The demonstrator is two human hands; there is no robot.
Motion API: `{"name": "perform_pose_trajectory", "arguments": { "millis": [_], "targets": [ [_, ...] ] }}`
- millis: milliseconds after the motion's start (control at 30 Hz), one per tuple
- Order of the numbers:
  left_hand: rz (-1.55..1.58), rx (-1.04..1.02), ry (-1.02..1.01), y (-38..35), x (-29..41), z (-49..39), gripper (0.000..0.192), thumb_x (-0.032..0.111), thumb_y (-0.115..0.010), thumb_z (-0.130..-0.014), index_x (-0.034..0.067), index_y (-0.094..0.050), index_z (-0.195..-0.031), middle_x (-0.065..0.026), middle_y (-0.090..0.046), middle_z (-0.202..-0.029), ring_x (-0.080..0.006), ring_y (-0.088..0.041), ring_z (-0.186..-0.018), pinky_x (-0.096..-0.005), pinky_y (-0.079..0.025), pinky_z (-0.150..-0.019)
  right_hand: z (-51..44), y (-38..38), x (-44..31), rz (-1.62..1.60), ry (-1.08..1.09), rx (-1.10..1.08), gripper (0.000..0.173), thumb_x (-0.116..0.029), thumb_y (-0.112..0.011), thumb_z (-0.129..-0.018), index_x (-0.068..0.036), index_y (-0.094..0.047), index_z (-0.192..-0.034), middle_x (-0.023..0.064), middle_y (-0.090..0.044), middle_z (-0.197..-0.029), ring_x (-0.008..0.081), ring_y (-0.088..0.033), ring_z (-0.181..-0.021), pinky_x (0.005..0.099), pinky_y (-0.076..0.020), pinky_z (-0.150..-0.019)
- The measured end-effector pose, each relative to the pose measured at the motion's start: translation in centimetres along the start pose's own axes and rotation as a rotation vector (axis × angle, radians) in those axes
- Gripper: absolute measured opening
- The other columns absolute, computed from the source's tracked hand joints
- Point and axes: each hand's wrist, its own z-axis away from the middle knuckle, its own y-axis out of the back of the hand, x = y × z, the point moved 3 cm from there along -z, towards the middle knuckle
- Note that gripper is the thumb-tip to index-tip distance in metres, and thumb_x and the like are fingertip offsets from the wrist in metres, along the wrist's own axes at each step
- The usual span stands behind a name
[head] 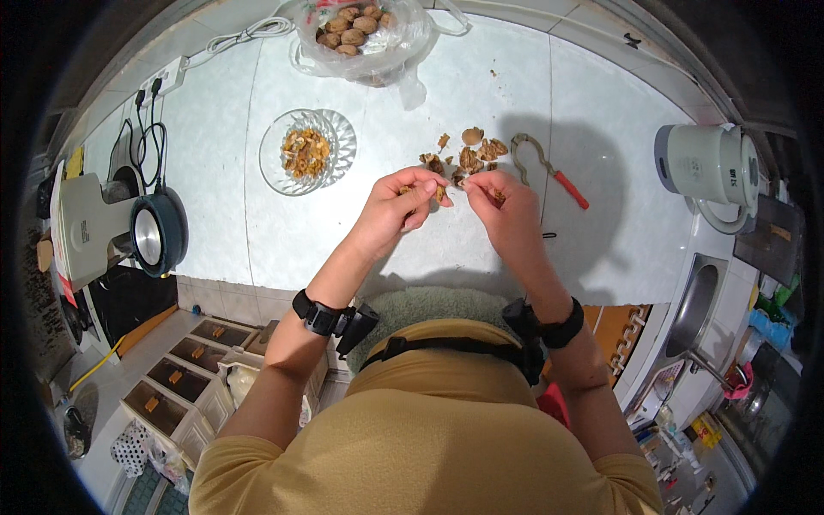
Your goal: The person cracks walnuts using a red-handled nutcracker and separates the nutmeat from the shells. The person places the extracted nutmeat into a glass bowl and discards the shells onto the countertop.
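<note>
Between the thumb and fingers of my left hand [405, 199] are pieces of walnut kernel [441, 193]. My right hand [505, 203] pinches a small bit of walnut at its fingertips, close to the left fingertips; another brown piece [499, 196] shows in its curled fingers. Just beyond both hands lie cracked walnut shells and pieces [470, 159] on the white tabletop [399, 257]. A plier-type nutcracker [541, 154] with a red handle grip rests right of them. To the left stands a clear glass bowl [267, 170] with walnut kernels [306, 152] inside.
An open plastic bag [405, 51] of whole walnuts [351, 32] sits at the back. An electric kettle [702, 167] is at the right, beside a sink [695, 309]. A grey appliance [96, 228] and a power strip [161, 84] with black cables are at the left.
</note>
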Motion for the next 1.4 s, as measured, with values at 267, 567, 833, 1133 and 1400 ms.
{"name": "perform_pose_trajectory", "arguments": {
  "millis": [267, 567, 833, 1133, 1400],
  "targets": [
    [-0.116, 0.078, 0.018, 0.2, -0.3, -0.4, 0.016, 0.011, -0.051, -0.09, 0.0, -0.058, -0.1, -0.0072, -0.061, -0.079, -0.003, -0.034, -0.046, -0.0164, -0.029, -0.044, -0.6, 0.1, 3.0, -0.186, -0.257, -0.055, 0.019, -0.004, -0.047, -0.085, 0.001, -0.06, -0.098, 0.0088, -0.06, -0.089, 0.0155, -0.057, -0.08, 0.0258, -0.0467, -0.07],
    [-0.236, 0.21, -0.002, 0.2, 0.1, -0.3, 0.016, 0.01, -0.058, -0.086, 0.001, -0.064, -0.098, 0.0027, -0.054, -0.067, -0.0022, -0.034, -0.049, -0.0175, -0.026, -0.044, -0.6, 0.9, 2.8, -0.864, -0.304, -0.315, 0.031, 0.002, -0.041, -0.088, 0.007, -0.047, -0.117, 0.0205, -0.053, -0.117, 0.0277, -0.052, -0.111, 0.0359, -0.0397, -0.1],
    [-0.309, 0.227, -0.025, 0.8, 0.2, -0.2, 0.015, 0.01, -0.058, -0.086, 0.002, -0.065, -0.097, 0.0032, -0.056, -0.067, -0.0024, -0.039, -0.053, -0.0177, -0.031, -0.047, -1.0, 1.1, 4.1, -0.486, -0.459, -0.233, 0.022, -0.014, -0.051, -0.09, 0.002, -0.057, -0.103, 0.0077, -0.06, -0.079, 0.0127, -0.058, -0.064, 0.0222, -0.0481, -0.059],
    [-0.808, 0.55, -0.208, 5.0, 3.1, 3.6, 0.016, 0.008, -0.059, -0.083, -0.001, -0.066, -0.094, -0.007, -0.066, -0.077, -0.0088, -0.057, -0.066, -0.0226, -0.045, -0.059, -2.7, -2.4, 1.7, -0.383, -0.342, -0.345, 0.02, -0.013, -0.059, -0.086, 0.004, -0.062, -0.095, 0.0032, -0.059, -0.072, 0.0086, -0.055, -0.063, 0.0206, -0.0459, -0.056],
    [-0.758, 0.89, -0.311, 11.7, 8.0, 6.0, 0.019, 0.01, -0.061, -0.082, -0.006, -0.065, -0.092, -0.0086, -0.066, -0.076, -0.0105, -0.058, -0.069, -0.0227, -0.046, -0.064, -7.0, -12.9, -5.1, -0.307, -0.056, -0.514, 0.021, -0.016, -0.061, -0.083, 0.002, -0.066, -0.093, 0.0073, -0.064, -0.078, 0.0113, -0.061, -0.064, 0.022, -0.0479, -0.054]
  ]
}}
